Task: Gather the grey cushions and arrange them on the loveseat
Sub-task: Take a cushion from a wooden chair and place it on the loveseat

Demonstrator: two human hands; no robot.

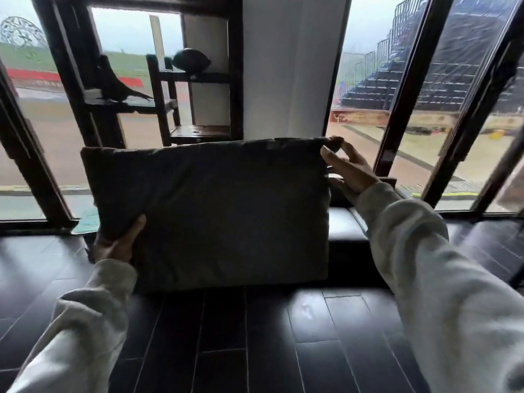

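Both hands grip one grey cushion (209, 211) upright — left hand (117, 245) at its lower corner, right hand (347, 168) pinching the top. Gathering step, probably; next, carry it to the loveseat — not clearly in view.

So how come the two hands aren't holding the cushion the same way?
The left hand grips the grey cushion at its bottom corner, while the right hand pinches the top corner on the other side. The left hand sits low and wraps around the edge; the right hand is higher, with only its fingertips in the grip. Both come out of pale sleeves, and both hold the same cushion upright.
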